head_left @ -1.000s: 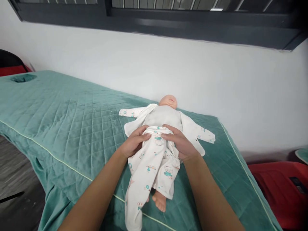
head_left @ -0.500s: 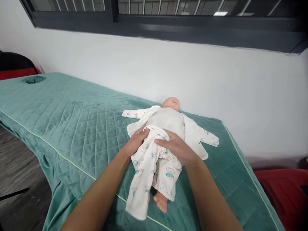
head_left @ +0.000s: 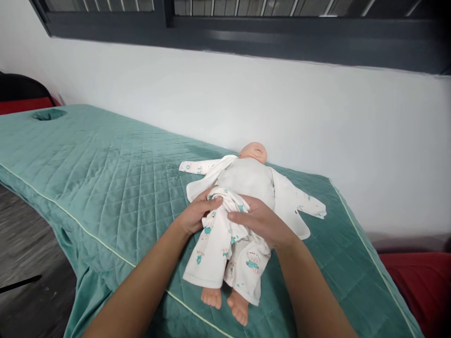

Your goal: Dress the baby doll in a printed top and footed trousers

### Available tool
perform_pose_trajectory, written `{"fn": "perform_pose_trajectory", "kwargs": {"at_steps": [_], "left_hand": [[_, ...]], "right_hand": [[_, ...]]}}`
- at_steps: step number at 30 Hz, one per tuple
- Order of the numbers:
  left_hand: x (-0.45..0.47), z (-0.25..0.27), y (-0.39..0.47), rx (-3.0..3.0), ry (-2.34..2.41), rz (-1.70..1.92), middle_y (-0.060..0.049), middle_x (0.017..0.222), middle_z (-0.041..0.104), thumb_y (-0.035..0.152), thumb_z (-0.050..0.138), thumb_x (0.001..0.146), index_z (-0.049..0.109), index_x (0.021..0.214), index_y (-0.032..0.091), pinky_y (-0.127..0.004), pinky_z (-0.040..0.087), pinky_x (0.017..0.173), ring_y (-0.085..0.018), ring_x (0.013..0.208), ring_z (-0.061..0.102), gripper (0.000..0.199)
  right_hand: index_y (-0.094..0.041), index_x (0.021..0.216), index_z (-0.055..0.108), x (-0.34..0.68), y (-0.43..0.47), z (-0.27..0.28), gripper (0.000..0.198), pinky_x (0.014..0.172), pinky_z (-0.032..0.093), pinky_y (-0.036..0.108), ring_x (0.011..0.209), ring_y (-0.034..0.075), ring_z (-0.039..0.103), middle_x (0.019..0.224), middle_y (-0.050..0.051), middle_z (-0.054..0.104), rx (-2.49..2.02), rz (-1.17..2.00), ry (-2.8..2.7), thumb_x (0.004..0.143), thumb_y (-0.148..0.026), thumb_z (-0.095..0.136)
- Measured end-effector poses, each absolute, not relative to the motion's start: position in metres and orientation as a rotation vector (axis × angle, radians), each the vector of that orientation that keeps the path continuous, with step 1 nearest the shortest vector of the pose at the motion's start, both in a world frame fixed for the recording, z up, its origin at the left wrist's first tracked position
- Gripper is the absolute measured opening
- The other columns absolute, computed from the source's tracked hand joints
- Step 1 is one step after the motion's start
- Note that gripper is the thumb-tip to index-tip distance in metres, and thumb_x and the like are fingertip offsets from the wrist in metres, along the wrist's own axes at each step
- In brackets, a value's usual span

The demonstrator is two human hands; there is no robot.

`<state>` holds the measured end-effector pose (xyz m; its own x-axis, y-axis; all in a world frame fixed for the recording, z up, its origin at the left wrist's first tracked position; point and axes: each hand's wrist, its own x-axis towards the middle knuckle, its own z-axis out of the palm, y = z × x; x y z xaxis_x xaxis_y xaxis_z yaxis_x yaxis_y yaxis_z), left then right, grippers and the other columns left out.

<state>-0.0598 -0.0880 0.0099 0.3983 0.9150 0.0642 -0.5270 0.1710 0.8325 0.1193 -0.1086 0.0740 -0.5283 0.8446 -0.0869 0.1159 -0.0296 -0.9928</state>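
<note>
A baby doll (head_left: 244,176) lies on its back, its head toward the wall and both bare feet toward me. White printed baby pants (head_left: 207,263) cover its legs, with the waist bunched up at the lower belly. On the left side of that bunched waist, my left hand (head_left: 198,210) is closed with the thumb on top. My right hand (head_left: 262,219) grips the right side of the waist, thumb over the cloth. Some fingers of both hands are hidden by fabric. An open white baby jacket (head_left: 291,206) spreads out under the doll.
The doll rests on a bed with a green quilted cover (head_left: 116,188), which has a face hole (head_left: 49,114) at its far left. Behind it rise a white wall (head_left: 176,89) and a dark window frame (head_left: 282,40). Red chairs (head_left: 419,281) stand at either side.
The left pant leg has moved up, and the doll's left-side foot now shows below its hem. The waist cloth is more bunched between my hands. The view has shifted slightly.
</note>
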Motion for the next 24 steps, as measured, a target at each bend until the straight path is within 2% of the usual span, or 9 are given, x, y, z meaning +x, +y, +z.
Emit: {"fn": "perform_pose_trajectory", "kwargs": {"at_steps": [4, 8, 11, 14, 18, 24], "left_hand": [[-0.059, 0.013, -0.089, 0.893, 0.537, 1.094, 0.000, 0.072, 0.062, 0.044, 0.079, 0.070, 0.063, 0.090, 0.015, -0.023, 0.043, 0.055, -0.012, 0.059, 0.056, 0.039], [-0.058, 0.025, -0.105, 0.906, 0.574, 1.119, 0.000, 0.076, 0.063, 0.038, 0.081, 0.069, 0.064, 0.093, 0.015, -0.021, 0.044, 0.057, -0.011, 0.062, 0.057, 0.038], [-0.058, 0.040, -0.127, 0.871, 0.610, 1.116, -0.003, 0.085, 0.066, 0.032, 0.080, 0.071, 0.065, 0.100, 0.015, -0.022, 0.047, 0.064, -0.014, 0.071, 0.062, 0.037], [-0.061, 0.054, -0.152, 0.808, 0.668, 1.075, -0.004, 0.084, 0.067, 0.029, 0.080, 0.071, 0.067, 0.101, 0.015, -0.023, 0.047, 0.063, -0.014, 0.070, 0.062, 0.036], [-0.066, 0.067, -0.182, 0.760, 0.778, 1.033, -0.005, 0.084, 0.066, 0.033, 0.079, 0.072, 0.067, 0.097, 0.015, -0.022, 0.044, 0.060, -0.014, 0.069, 0.060, 0.033], [-0.057, 0.067, -0.229, 0.559, 0.884, 1.084, -0.002, 0.071, 0.060, 0.039, 0.073, 0.077, 0.064, 0.081, 0.016, -0.023, 0.040, 0.053, -0.012, 0.058, 0.053, 0.025]], "right_hand": [[-0.019, 0.115, 0.068, 0.119, -0.110, 0.074, 0.043, 0.079, 0.051, 0.034, 0.093, 0.023, 0.065, 0.104, 0.006, 0.072, -1.032, 1.633, -1.721, 0.082, -0.047, 0.069], [-0.018, 0.112, 0.066, 0.121, -0.111, 0.072, 0.041, 0.080, 0.049, 0.034, 0.090, 0.022, 0.064, 0.099, 0.006, 0.070, -1.014, 1.608, -1.680, 0.084, -0.048, 0.065], [-0.018, 0.099, 0.066, 0.123, -0.109, 0.070, 0.030, 0.074, 0.048, 0.030, 0.084, 0.020, 0.061, 0.088, 0.002, 0.067, -1.040, 1.494, -1.724, 0.082, -0.042, 0.068], [-0.018, 0.085, 0.065, 0.124, -0.108, 0.070, 0.018, 0.070, 0.044, 0.026, 0.080, 0.017, 0.057, 0.082, 0.000, 0.063, -1.056, 1.342, -1.836, 0.077, -0.033, 0.071], [-0.018, 0.079, 0.064, 0.122, -0.109, 0.072, 0.008, 0.068, 0.041, 0.025, 0.074, 0.015, 0.055, 0.076, -0.002, 0.062, -1.059, 1.263, -1.928, 0.073, -0.023, 0.066], [-0.018, 0.080, 0.069, 0.119, -0.112, 0.071, 0.016, 0.070, 0.045, 0.027, 0.079, 0.018, 0.060, 0.083, 0.000, 0.069, -1.058, 1.204, -2.088, 0.068, -0.017, 0.060]]}}
